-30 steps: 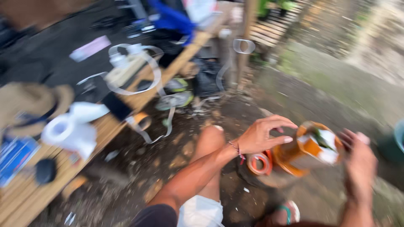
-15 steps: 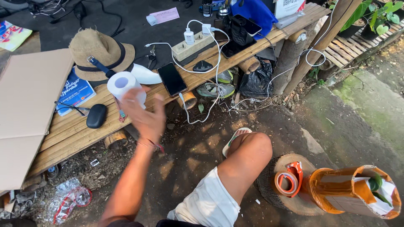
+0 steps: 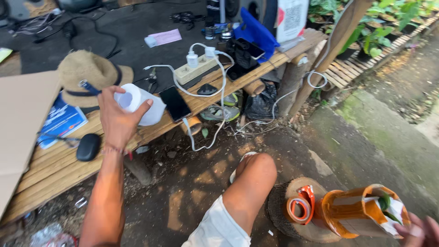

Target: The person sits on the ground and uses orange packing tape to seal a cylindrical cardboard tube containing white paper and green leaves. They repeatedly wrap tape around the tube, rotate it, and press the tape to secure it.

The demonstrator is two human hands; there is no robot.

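A slatted bamboo bench (image 3: 55, 169) stood over bare dirt. Near its front edge, beside a straw hat (image 3: 89, 75), the left hand (image 3: 116, 121) gripped a white paper roll (image 3: 139, 104), lifting it. At far right, the right hand (image 3: 423, 231) held an orange wrapped bundle (image 3: 354, 212) by its end.

Your left hand (image 3: 116, 121) wears a thin red wrist band; arm bare, white shorts (image 3: 217, 228) above your bare knee
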